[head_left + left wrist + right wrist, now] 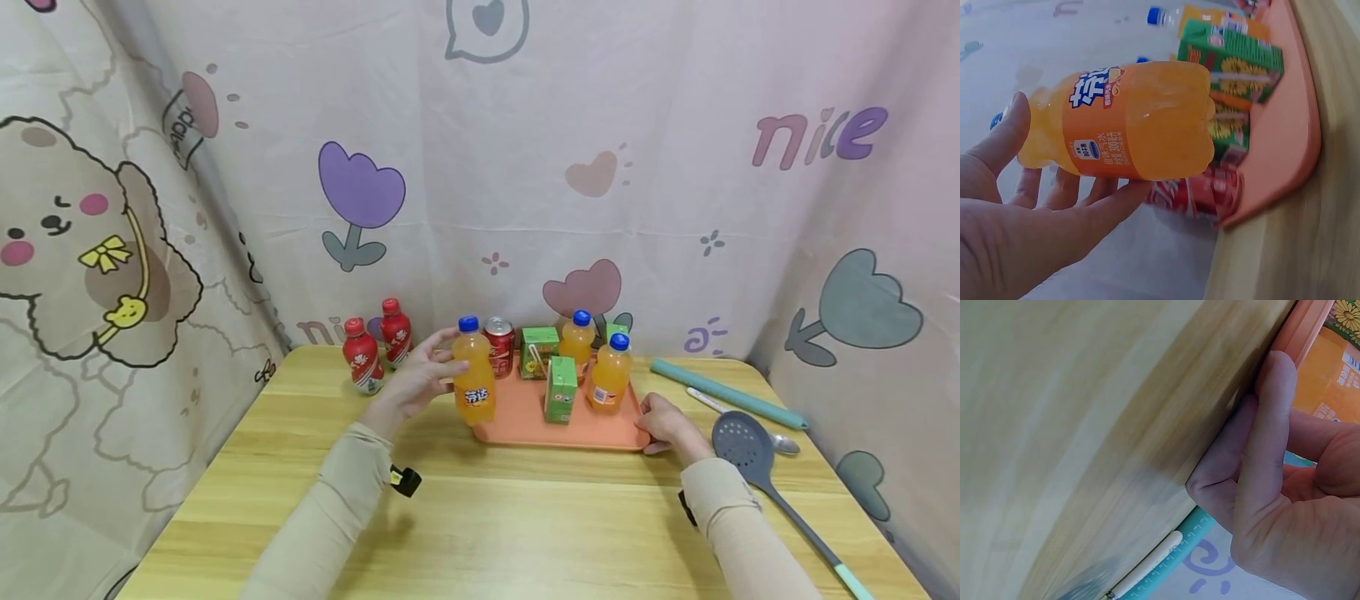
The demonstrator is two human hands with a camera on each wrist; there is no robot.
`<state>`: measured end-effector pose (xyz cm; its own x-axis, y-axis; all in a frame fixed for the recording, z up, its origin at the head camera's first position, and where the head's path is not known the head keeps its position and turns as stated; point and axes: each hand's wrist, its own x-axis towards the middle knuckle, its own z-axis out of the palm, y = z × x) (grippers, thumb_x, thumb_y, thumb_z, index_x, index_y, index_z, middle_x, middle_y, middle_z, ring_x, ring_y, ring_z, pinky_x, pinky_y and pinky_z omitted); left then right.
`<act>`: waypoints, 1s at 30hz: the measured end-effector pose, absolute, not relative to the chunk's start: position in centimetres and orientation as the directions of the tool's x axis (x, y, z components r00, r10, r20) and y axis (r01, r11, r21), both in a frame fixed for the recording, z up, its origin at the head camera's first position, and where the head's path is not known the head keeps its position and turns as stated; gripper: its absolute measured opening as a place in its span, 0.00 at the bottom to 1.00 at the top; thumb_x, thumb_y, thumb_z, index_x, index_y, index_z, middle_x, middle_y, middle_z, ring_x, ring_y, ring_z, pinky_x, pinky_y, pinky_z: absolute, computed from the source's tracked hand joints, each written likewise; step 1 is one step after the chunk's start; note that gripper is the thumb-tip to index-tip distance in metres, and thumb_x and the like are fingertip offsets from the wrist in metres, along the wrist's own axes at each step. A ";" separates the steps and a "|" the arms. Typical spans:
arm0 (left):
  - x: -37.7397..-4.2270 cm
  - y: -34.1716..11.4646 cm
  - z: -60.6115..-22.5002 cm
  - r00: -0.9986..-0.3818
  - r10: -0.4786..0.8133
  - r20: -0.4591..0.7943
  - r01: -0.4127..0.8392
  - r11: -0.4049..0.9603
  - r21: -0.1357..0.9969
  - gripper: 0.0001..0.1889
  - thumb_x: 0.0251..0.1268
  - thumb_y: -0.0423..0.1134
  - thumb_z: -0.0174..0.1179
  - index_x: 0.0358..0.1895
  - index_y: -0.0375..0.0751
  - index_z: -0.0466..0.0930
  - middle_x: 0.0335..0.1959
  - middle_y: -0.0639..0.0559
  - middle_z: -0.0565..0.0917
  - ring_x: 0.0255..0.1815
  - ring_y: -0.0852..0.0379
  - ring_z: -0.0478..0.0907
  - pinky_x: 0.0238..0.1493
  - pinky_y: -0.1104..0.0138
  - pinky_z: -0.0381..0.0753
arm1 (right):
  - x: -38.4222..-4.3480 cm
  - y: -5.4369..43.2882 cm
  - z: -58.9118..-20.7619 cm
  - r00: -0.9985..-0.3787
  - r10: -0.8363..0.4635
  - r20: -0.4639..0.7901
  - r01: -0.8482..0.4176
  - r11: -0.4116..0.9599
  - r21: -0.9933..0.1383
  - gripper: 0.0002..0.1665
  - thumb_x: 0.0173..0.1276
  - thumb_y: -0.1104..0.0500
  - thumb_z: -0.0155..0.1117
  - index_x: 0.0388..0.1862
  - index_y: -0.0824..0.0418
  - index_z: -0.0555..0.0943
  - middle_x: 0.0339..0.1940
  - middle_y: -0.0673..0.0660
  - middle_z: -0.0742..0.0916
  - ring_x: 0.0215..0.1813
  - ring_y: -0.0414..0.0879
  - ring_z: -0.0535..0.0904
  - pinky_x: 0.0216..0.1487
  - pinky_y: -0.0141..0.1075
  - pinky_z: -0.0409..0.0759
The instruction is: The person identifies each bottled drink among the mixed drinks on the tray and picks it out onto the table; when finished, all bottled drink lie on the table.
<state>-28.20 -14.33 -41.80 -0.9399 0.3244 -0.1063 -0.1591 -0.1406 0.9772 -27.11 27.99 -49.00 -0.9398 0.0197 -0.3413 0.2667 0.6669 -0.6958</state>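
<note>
My left hand (420,375) holds an upright orange soda bottle (474,367) with a blue cap, over the left end of a coral tray (517,417). In the left wrist view the thumb and fingers wrap the bottle's upper part, and its base is clear of the tray. My right hand (663,421) grips the tray's right edge near the front corner. On the tray stand two more orange soda bottles (610,379), a red can (500,348) and green drink cartons (561,392), one of them mostly hidden at the back.
Two red bottles (363,360) stand at the back left of the wooden table (525,533). Along the right side lie a teal ruler (727,394), a white-handled spoon (785,444) and a grey slotted skimmer (742,442). A printed curtain (480,167) hangs close behind.
</note>
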 end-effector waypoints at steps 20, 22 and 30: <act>-32.5 -16.8 -43.8 -0.989 0.068 -0.129 -0.137 -0.113 0.984 0.38 0.73 0.30 0.65 0.81 0.55 0.61 0.83 0.43 0.67 0.82 0.39 0.65 0.77 0.44 0.71 | -27.1 27.8 -49.0 -0.942 0.028 -0.335 0.266 0.671 -0.692 0.08 0.80 0.68 0.51 0.50 0.69 0.63 0.38 0.63 0.73 0.31 0.47 0.77 0.29 0.35 0.88; -32.8 -16.8 -43.9 -0.991 0.046 -0.128 -0.132 -0.104 0.986 0.38 0.72 0.30 0.65 0.81 0.55 0.61 0.82 0.42 0.68 0.80 0.39 0.67 0.74 0.46 0.74 | -27.1 27.8 -49.0 -0.942 0.029 -0.334 0.267 0.669 -0.694 0.08 0.80 0.68 0.52 0.50 0.69 0.63 0.38 0.63 0.73 0.31 0.47 0.77 0.29 0.35 0.88; -33.8 -16.4 -44.6 -0.996 -0.080 -0.027 -0.028 0.020 0.999 0.36 0.70 0.31 0.68 0.78 0.51 0.65 0.78 0.39 0.73 0.78 0.38 0.70 0.79 0.42 0.71 | -27.1 27.9 -49.2 -0.943 0.029 -0.332 0.266 0.666 -0.697 0.08 0.79 0.68 0.52 0.48 0.68 0.63 0.38 0.63 0.72 0.30 0.46 0.76 0.28 0.34 0.87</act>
<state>-33.82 -16.44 -44.62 -0.9965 -0.0798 -0.0265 -0.0282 0.0196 0.9994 -27.09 27.95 -49.15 -0.9429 0.0294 -0.3318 0.2659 0.6665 -0.6965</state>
